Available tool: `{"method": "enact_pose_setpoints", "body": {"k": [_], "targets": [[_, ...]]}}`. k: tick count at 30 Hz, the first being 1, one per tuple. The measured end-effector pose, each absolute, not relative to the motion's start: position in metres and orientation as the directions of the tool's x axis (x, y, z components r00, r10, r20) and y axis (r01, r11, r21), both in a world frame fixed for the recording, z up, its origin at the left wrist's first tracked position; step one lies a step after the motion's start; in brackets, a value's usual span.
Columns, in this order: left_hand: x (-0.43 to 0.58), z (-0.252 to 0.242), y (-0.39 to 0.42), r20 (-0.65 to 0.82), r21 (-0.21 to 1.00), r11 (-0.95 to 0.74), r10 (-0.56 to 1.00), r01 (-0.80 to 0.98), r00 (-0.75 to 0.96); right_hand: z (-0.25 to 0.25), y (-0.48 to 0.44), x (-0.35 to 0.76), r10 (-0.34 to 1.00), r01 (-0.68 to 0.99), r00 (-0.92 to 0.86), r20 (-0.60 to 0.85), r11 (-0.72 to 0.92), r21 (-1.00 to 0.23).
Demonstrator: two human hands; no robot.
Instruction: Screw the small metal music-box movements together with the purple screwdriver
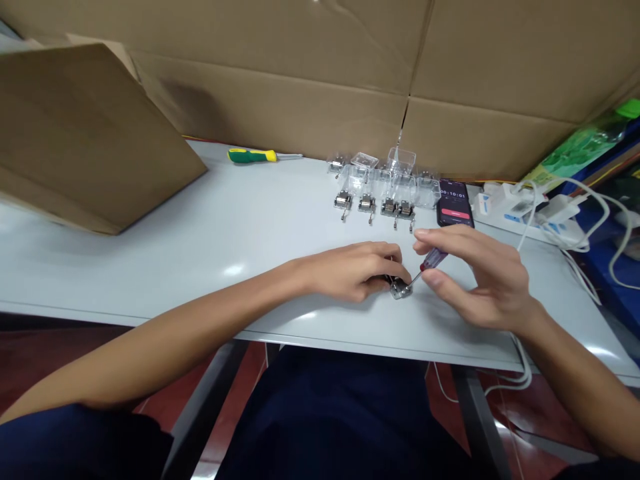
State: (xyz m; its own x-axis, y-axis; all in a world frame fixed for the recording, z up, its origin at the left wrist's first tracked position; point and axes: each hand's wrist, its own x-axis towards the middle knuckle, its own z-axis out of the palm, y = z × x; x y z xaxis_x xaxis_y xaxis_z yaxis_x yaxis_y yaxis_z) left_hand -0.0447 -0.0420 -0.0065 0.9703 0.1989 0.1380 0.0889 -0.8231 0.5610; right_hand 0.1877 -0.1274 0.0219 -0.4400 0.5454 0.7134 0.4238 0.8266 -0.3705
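My left hand [357, 269] is curled over a small metal mechanism [400, 288] that rests on the grey table [225, 227], pinning it down. My right hand [475, 273] pinches a small red-handled screwdriver [431, 260] whose tip meets the mechanism. Behind them stand several similar metal mechanisms [373, 205] in a row, with clear plastic cases [395, 170] stacked at their back.
A yellow-green screwdriver [253, 156] lies at the back of the table. A phone [454, 203] showing a timer lies right of the cases. White chargers and cables [545, 213] crowd the right end. A cardboard box [75, 133] sits at left, cardboard sheets behind.
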Motion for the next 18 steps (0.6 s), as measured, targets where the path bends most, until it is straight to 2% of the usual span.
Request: {"method": "enact_pose_setpoints", "body": {"k": [2,6,12,16,18], "targets": [[-0.0446,-0.0050,-0.0436,0.135,0.535,-0.833,0.250,0.142,0.959,0.0229,-0.1282,0.1875,0.580,0.420,-0.426,0.694,0.807,-0.416],[-0.0437,-0.0015,-0.0472,0.139,0.503,-0.835,0.332,0.222,0.933,0.0214,-0.1272,0.1893,0.488,0.495,-0.392,0.780,0.826,-0.269],[-0.0438,-0.0023,-0.0472,0.164,0.517,-0.837,0.302,0.179,0.939,0.0206,-0.1284,0.1914,0.607,0.580,-0.468,0.643,0.760,-0.295],[-0.0440,-0.0034,-0.0463,0.178,0.520,-0.834,0.316,0.184,0.932,0.0173,-0.1263,0.1911,0.530,0.683,-0.412,0.741,0.718,-0.134],[-0.0438,-0.0036,-0.0467,0.181,0.508,-0.839,0.323,0.193,0.929,0.0154,-0.1237,0.1910,0.517,0.692,-0.433,0.739,0.715,-0.095]]}}
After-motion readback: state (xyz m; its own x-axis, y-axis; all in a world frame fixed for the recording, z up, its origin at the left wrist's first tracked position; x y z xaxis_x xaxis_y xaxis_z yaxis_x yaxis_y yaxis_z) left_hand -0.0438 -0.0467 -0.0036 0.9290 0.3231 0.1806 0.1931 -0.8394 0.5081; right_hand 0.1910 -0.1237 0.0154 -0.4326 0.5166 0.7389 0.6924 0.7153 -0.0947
